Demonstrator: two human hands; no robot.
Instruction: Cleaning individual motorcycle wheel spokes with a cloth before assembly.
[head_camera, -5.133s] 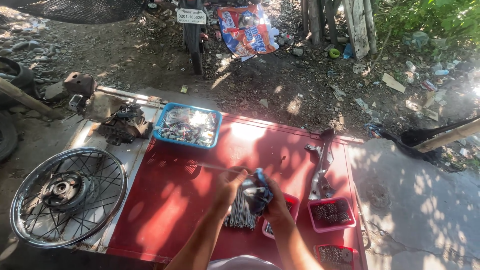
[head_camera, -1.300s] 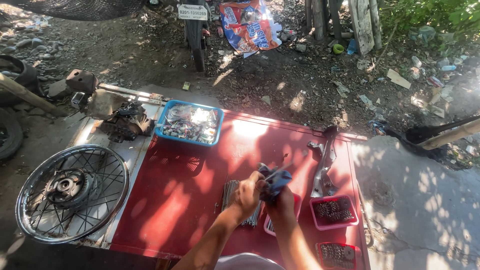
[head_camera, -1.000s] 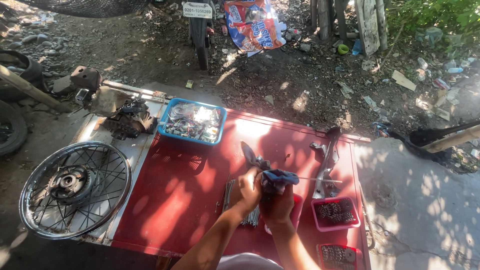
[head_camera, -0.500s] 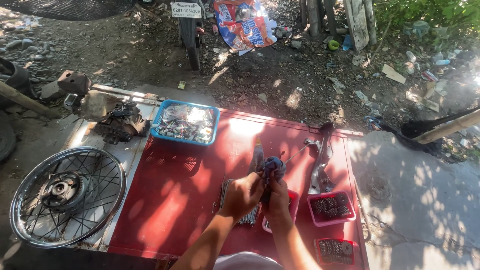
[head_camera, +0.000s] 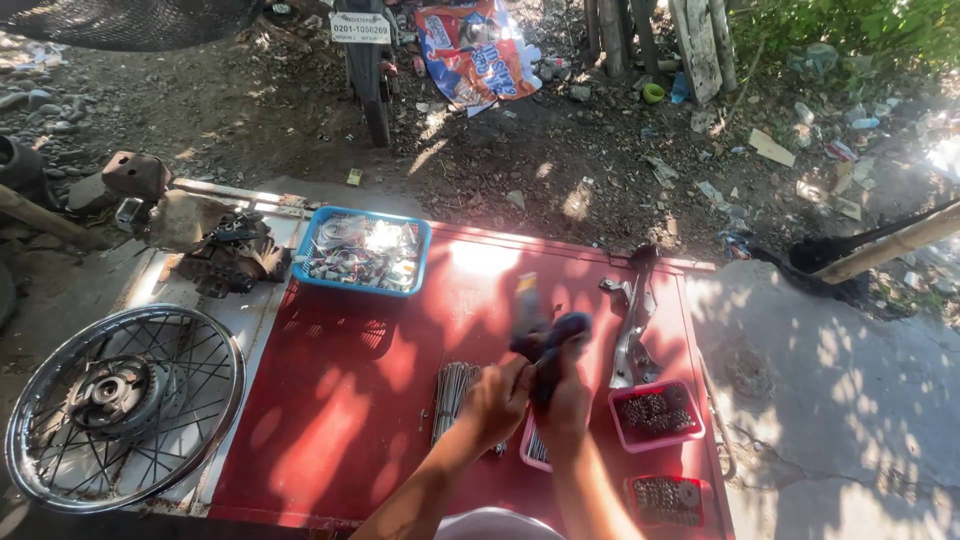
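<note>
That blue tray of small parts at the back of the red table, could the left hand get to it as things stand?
Probably yes: the red surface between the left hand and the blue tray lies bare, though that hand is busy with a dark cloth.

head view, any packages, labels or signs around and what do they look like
Number plate: top, on the parked motorbike behind the table; small white rectangle with dark characters.
Printed bag: on the dirt right of the motorbike; crumpled, red and blue with pale lettering.
Cardboard scrap: on the ground, upper right; flat, tan.
</note>
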